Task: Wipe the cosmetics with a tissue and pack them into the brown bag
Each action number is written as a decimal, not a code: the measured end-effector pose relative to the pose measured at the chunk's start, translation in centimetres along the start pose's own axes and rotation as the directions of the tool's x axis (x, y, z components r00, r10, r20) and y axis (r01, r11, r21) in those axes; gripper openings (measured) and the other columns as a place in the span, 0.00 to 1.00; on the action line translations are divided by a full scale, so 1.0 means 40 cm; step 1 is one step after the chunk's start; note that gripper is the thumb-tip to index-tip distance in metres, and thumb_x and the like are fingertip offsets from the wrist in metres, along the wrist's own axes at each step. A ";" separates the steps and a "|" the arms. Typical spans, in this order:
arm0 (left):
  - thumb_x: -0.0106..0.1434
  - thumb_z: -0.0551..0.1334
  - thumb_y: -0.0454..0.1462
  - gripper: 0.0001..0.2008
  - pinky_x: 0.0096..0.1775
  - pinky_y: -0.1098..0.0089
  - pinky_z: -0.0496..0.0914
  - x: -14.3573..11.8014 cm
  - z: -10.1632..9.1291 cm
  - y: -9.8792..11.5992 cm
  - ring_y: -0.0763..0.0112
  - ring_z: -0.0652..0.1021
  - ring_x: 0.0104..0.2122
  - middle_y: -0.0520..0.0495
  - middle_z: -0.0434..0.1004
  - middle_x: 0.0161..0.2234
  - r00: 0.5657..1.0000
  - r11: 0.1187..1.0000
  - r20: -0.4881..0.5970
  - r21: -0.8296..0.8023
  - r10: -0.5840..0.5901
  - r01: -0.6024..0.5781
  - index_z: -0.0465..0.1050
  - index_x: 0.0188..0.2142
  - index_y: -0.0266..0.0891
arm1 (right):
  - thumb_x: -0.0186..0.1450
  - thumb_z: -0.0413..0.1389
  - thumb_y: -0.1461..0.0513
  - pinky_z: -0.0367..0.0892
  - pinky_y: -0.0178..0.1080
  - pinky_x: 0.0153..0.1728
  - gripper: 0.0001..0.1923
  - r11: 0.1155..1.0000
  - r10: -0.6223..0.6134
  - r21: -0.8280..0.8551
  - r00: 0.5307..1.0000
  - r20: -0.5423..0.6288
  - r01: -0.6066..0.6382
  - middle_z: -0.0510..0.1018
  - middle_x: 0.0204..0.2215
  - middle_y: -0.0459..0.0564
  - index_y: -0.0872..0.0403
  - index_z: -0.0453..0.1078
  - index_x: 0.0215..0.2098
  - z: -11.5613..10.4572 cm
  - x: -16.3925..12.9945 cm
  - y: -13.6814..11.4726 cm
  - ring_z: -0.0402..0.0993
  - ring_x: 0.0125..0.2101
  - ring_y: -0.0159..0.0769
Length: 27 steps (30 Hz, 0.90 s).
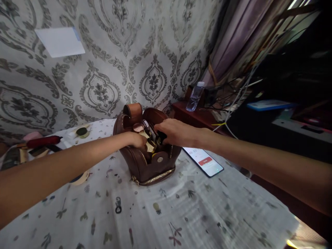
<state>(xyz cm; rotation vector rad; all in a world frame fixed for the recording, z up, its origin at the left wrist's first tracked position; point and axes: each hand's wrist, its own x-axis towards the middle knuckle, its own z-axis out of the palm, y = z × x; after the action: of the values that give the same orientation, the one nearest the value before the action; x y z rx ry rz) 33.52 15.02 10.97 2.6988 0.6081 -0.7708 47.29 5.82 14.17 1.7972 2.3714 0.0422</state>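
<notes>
A brown leather pouch with a gold zipper stands open on the patterned tablecloth. It is stuffed with small cosmetic items. My left hand rests on the pouch's left rim, fingers curled into the opening. My right hand reaches in from the right, fingertips down among the items. Whether either hand grips an item is hidden by the fingers and the pouch wall.
A phone with a lit screen lies just right of the pouch. A water bottle stands on a dark red cabinet behind. Red and small objects lie at the far left. Cables hang at the right.
</notes>
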 end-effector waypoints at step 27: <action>0.55 0.66 0.50 0.20 0.41 0.72 0.68 -0.011 -0.030 0.027 0.61 0.78 0.39 0.45 0.82 0.34 0.993 0.990 0.002 0.076 -0.122 0.121 0.81 0.38 0.37 | 0.61 0.62 0.60 0.62 0.40 0.42 0.21 0.996 -0.058 -0.070 0.998 -0.020 0.056 0.77 0.45 0.57 0.58 0.68 0.51 -0.012 -0.013 -0.012 0.72 0.47 0.47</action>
<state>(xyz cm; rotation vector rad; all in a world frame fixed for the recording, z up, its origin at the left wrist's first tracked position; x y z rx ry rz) 34.20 14.34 12.36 2.7466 0.7628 -0.8498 46.89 5.22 14.64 1.7057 2.4035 0.1365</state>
